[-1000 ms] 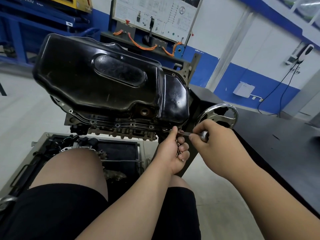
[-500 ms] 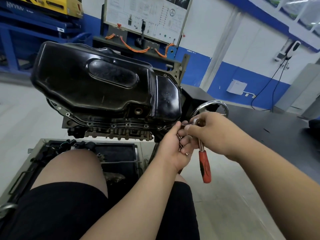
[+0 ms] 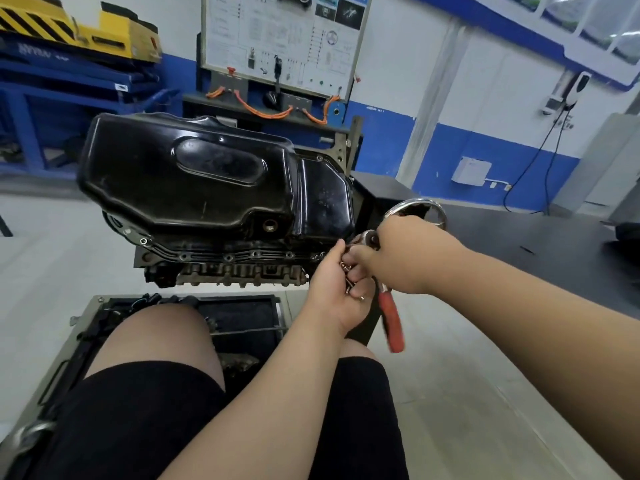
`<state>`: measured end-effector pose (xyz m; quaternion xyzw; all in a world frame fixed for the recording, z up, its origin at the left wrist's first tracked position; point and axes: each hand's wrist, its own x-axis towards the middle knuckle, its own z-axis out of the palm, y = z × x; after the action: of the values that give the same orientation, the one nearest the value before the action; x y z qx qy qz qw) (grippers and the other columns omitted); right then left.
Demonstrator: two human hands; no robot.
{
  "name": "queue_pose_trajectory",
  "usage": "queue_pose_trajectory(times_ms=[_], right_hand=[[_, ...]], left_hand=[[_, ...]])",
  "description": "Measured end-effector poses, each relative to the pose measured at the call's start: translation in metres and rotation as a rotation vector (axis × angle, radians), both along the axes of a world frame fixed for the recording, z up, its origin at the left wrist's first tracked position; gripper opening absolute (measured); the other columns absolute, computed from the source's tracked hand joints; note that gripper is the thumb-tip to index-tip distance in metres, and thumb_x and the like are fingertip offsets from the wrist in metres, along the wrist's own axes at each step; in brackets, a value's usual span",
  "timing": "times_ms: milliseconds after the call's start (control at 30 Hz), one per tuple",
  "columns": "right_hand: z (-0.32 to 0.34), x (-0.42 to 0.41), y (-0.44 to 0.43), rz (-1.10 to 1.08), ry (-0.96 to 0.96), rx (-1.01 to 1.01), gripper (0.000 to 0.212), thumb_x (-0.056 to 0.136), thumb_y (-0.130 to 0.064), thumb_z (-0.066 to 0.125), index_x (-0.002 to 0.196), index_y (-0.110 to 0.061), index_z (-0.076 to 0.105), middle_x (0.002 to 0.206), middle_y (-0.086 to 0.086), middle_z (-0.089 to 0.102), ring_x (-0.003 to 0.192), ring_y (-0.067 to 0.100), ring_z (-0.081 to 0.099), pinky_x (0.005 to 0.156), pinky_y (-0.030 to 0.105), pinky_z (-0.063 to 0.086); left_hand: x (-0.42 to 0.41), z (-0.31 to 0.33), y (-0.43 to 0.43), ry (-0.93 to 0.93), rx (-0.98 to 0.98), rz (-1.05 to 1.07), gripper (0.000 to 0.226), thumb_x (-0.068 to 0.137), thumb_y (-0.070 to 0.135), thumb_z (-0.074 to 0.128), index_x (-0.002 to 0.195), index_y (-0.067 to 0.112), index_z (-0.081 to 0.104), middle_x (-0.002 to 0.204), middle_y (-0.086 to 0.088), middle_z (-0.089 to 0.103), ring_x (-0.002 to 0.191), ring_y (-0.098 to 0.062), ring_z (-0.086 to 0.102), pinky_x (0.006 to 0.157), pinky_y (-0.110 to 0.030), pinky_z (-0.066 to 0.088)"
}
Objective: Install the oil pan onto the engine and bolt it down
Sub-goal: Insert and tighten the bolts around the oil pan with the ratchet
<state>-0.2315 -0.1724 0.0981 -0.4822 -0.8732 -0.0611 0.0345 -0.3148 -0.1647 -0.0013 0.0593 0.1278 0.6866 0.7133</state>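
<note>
The black oil pan (image 3: pixel 194 181) sits on the upturned engine (image 3: pixel 225 268), its flange lined with bolt holes along the near edge. At the pan's near right corner my left hand (image 3: pixel 341 292) curls around several small bolts (image 3: pixel 348 277). My right hand (image 3: pixel 401 258) grips the head of a ratchet wrench (image 3: pixel 391 317) whose red handle hangs down below the hand. Both hands touch each other just right of the flange corner.
A chrome handwheel (image 3: pixel 438 207) of the engine stand sits behind my right hand. A black bench top (image 3: pixel 519 251) runs to the right. Below the engine lies a grey tray (image 3: pixel 86 317) with parts. My knees are in the foreground. A wiring board (image 3: pixel 277 39) stands behind.
My right hand swung the ratchet so its red handle now hangs downward, and moved in against my left hand. The view shifted slightly upward.
</note>
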Motion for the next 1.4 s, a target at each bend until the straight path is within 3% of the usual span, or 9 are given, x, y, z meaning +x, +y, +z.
queue_pose_trajectory(times_ms=[100, 300, 500, 667, 800, 1033, 1167, 1300, 1400], right_hand=[[-0.002, -0.001, 0.0, -0.049, 0.072, -0.141, 0.053, 0.091, -0.057, 0.04, 0.064, -0.014, 0.056, 0.054, 0.005, 0.061, 0.056, 0.02, 0.061, 0.057, 0.032, 0.05], [0.014, 0.004, 0.008, 0.306, -0.497, 0.524, 0.017, 0.091, -0.028, 0.055, 0.105, -0.019, 0.056, 0.087, -0.002, 0.051, 0.08, 0.019, 0.051, 0.063, 0.031, 0.04], [0.005, 0.0, 0.01, 0.022, 0.095, 0.113, 0.052, 0.082, -0.063, 0.052, 0.061, -0.016, 0.051, 0.051, -0.002, 0.05, 0.047, 0.014, 0.048, 0.043, 0.023, 0.03], [0.005, -0.002, 0.006, 0.12, -0.232, 0.403, 0.038, 0.092, -0.05, 0.045, 0.073, -0.018, 0.052, 0.064, -0.003, 0.05, 0.057, 0.015, 0.05, 0.047, 0.025, 0.029], [0.015, 0.01, 0.01, 0.474, -0.459, 0.668, 0.02, 0.091, -0.021, 0.052, 0.11, -0.017, 0.053, 0.097, 0.002, 0.059, 0.092, 0.022, 0.055, 0.078, 0.032, 0.04], [-0.006, 0.008, 0.009, 0.066, 0.059, 0.202, 0.042, 0.082, -0.064, 0.05, 0.075, -0.022, 0.048, 0.064, -0.006, 0.053, 0.057, 0.01, 0.051, 0.046, 0.025, 0.036], [-0.011, 0.009, 0.008, 0.111, -0.07, 0.354, 0.046, 0.084, -0.066, 0.044, 0.077, -0.02, 0.042, 0.064, -0.004, 0.05, 0.055, 0.012, 0.049, 0.047, 0.026, 0.039], [-0.002, 0.019, 0.012, 0.507, -0.357, 0.671, 0.018, 0.095, -0.031, 0.043, 0.098, -0.015, 0.051, 0.088, 0.002, 0.06, 0.08, 0.021, 0.055, 0.069, 0.03, 0.04], [0.002, 0.022, 0.013, 0.542, -0.392, 0.64, 0.029, 0.09, -0.017, 0.048, 0.119, -0.015, 0.05, 0.106, 0.004, 0.058, 0.097, 0.024, 0.054, 0.085, 0.034, 0.043]], left_hand=[[0.003, 0.0, 0.002, 0.005, -0.044, 0.031, 0.032, 0.097, 0.03, 0.047, 0.073, 0.012, 0.059, 0.043, 0.007, 0.04, 0.028, -0.003, 0.03, 0.029, -0.01, 0.026], [0.008, 0.002, 0.003, 0.042, -0.126, 0.016, 0.035, 0.088, 0.043, 0.061, 0.066, 0.018, 0.05, 0.05, 0.01, 0.039, 0.033, -0.004, 0.032, 0.028, -0.017, 0.019], [-0.003, 0.003, 0.003, 0.039, -0.083, 0.012, 0.033, 0.094, 0.037, 0.053, 0.069, 0.016, 0.051, 0.05, 0.008, 0.037, 0.033, -0.003, 0.03, 0.028, -0.014, 0.02], [-0.003, 0.003, 0.002, -0.013, -0.08, -0.006, 0.032, 0.096, 0.034, 0.052, 0.069, 0.017, 0.051, 0.048, 0.009, 0.039, 0.032, -0.003, 0.03, 0.028, -0.014, 0.018], [0.0, 0.006, 0.001, 0.056, -0.112, -0.006, 0.029, 0.095, 0.038, 0.054, 0.075, 0.017, 0.056, 0.051, 0.011, 0.041, 0.034, -0.003, 0.031, 0.029, -0.015, 0.017], [-0.006, 0.002, -0.002, 0.112, -0.057, -0.02, 0.032, 0.099, 0.033, 0.045, 0.073, 0.015, 0.049, 0.047, 0.007, 0.042, 0.032, -0.004, 0.033, 0.027, -0.015, 0.019], [-0.003, -0.001, -0.002, 0.126, -0.07, -0.023, 0.03, 0.098, 0.034, 0.048, 0.075, 0.015, 0.052, 0.044, 0.007, 0.042, 0.032, -0.004, 0.033, 0.027, -0.016, 0.02], [0.0, 0.003, 0.0, 0.073, -0.094, -0.013, 0.032, 0.095, 0.039, 0.052, 0.071, 0.018, 0.052, 0.05, 0.01, 0.041, 0.033, -0.004, 0.032, 0.027, -0.016, 0.018], [0.003, 0.005, 0.0, 0.071, -0.095, -0.011, 0.032, 0.096, 0.04, 0.051, 0.071, 0.019, 0.052, 0.049, 0.01, 0.04, 0.033, -0.003, 0.031, 0.026, -0.016, 0.018]])
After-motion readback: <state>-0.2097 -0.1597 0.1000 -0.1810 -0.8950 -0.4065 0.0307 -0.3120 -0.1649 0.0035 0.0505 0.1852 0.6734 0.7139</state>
